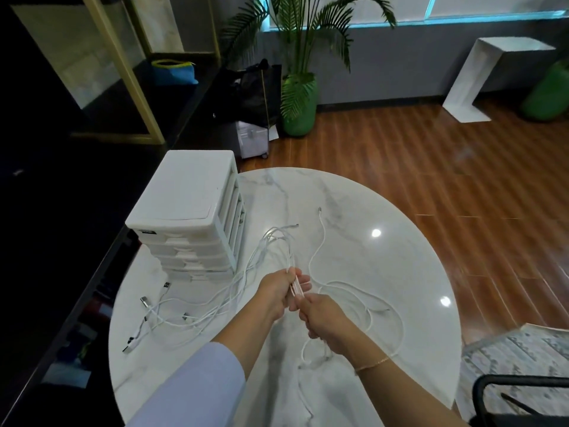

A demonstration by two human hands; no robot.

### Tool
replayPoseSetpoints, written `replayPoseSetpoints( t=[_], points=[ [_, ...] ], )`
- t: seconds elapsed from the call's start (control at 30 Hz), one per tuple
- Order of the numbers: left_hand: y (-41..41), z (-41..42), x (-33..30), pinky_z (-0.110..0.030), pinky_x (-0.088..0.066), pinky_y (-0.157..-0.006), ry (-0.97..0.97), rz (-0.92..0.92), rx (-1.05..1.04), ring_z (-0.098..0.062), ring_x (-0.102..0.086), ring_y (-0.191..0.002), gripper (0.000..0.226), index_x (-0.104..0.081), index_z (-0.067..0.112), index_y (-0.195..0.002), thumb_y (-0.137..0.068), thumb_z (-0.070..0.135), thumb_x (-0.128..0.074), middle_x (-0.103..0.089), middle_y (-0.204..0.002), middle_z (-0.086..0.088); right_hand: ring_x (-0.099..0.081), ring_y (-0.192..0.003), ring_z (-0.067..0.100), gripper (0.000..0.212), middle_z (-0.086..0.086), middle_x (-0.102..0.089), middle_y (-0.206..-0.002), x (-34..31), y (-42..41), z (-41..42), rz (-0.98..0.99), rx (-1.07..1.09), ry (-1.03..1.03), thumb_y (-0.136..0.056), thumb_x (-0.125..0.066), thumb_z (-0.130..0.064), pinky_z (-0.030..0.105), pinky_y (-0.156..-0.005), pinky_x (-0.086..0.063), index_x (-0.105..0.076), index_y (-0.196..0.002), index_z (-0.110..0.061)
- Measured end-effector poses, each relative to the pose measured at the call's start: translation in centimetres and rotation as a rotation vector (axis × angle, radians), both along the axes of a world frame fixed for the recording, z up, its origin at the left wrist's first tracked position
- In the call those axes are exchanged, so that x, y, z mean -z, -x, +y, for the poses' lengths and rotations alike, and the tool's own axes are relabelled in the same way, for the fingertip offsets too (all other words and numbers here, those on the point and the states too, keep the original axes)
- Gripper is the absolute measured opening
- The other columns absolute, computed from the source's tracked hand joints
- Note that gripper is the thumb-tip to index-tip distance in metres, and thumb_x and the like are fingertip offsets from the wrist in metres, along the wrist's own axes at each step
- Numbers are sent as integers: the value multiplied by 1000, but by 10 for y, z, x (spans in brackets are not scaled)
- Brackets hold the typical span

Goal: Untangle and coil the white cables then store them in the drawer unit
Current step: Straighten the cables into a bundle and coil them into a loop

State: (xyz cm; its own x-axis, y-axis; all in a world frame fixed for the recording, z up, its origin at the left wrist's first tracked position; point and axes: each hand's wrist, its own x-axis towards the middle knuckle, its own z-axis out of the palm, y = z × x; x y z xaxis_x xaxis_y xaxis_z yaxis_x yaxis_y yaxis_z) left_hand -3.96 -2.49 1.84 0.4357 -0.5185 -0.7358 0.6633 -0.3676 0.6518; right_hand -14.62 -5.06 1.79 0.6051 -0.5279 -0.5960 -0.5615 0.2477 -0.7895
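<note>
Both hands meet just below the centre of the frame over the round marble table (369, 272). The left hand (278, 292) has its fingers curled round a bundle of several strands of the white cables (215, 303); the right hand (321, 315), just beside it and lower right, is closed on strands leading out of that same bundle. From the grip, one group of strands arcs up and left, then trails down to the lower left of the table, where several plugs (144, 302) lie spread near the foot of the drawer unit (184, 192). Another strand runs up to a loose plug end (320, 209) above the hands, and wide loops lie to the right and below the right wrist. The drawer unit stands at the left edge of the table, and its drawers appear closed. Assessed risks: the strands cross one another at lower left, so a firm pull from the hands is likely to tighten the crossings into knots rather than free them. Dragged plugs could snag on other strands or catch at the base of the drawer unit. The loops near the right-hand rim could slide off the table and pull the rest after them. No coil is formed yet; storage is some way off.
</note>
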Motion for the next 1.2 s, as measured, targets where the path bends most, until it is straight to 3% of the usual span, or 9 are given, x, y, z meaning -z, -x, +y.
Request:
replayPoseSetpoints(
  t=[0.07, 0.17, 0.33, 0.47, 0.57, 0.73, 0.87, 1.1, 1.2],
  points=[
    [2, 1, -3, -32, -51, -61, -6, 6, 15, -19, -65, -72, 23, -57, 5, -87, -101, 11, -39, -66, -82, -10, -43, -55, 12, 27, 0, -54, -68, 1, 6, -3, 17, 1, -1, -98, -44, -24, 21, -48, -34, -64, -82, -15],
    [-3, 2, -2, -32, -54, -63, 4, -10, 67, -19, -66, -71, 23, -56, 6, -89, -101, 12, -38, -67, -83, -9, -57, -58, 16, 22, 4, -64, -75, 1, 11, -7, -71, 157, -209, -96, -48, -21, 28, -57, -45, -67, -92, -10],
    [-3, 1, 3, -30, -55, -64, -1, 49, 15, -18, -64, -69, 22, -56, 7, -89, -101, 15, -39, -65, -80, -8, -31, -42, 10, 27, 2, -43, -57, 4, 5, 4, -70, 143, -236, -97, -40, -17, 22, -44, -26, -61, -84, -7],
    [-2, -8, 4, -27, -55, -50, 4, 120, -135, -18, -54, -61, 22, -55, 4, -86, -100, 13, -41, -56, -73, -9, -27, -42, 8, 34, -2, -38, -53, 2, 6, 8, -52, 48, -239, -101, -34, -26, 20, -43, -20, -55, -79, -11],
    [-8, -15, -1, -28, -50, -52, 5, 84, -155, -14, -42, -54, 25, -55, 3, -86, -101, 12, -37, -48, -69, -7, -30, -40, 7, 37, -3, -39, -54, 10, 5, 5, 30, -5, -57, -99, -35, -33, 20, -41, -22, -53, -73, -15],
    [-4, -20, 1, -29, -48, -59, -26, 75, -53, -19, -57, -64, 39, -59, 1, -79, -102, 22, -36, -61, -72, -10, -28, -37, 7, 36, -3, -38, -50, 21, -11, 0, 29, 148, -65, -99, -35, -30, 20, -39, -20, -49, -70, -14],
    [5, -14, 14, -26, -45, -62, -68, -4, 28, -17, -61, -69, 32, -61, 11, -83, -102, 20, -36, -65, -76, -3, -26, -37, 9, 32, -8, -37, -36, 18, -25, -11, 80, 149, -91, -97, -35, -24, 21, -42, -16, -44, -67, -22],
    [-6, -14, 26, -19, -46, -61, -77, -40, 189, -12, -57, -69, 25, -58, 12, -86, -101, 20, -40, -63, -81, -1, -24, -34, 7, 27, -4, -32, -43, 23, -35, -11, 103, 201, -211, -98, -28, -20, 16, -36, -17, -50, -83, -18],
    [-6, -13, 33, -21, -47, -64, -114, -82, 246, -13, -59, -71, 25, -59, 10, -88, -101, 20, -39, -66, -81, -2, -33, -41, 10, 33, -3, -45, -56, 27, -35, -13, 181, 40, -43, -96, -27, -10, 20, -34, -28, -50, -119, -17]
  ],
)
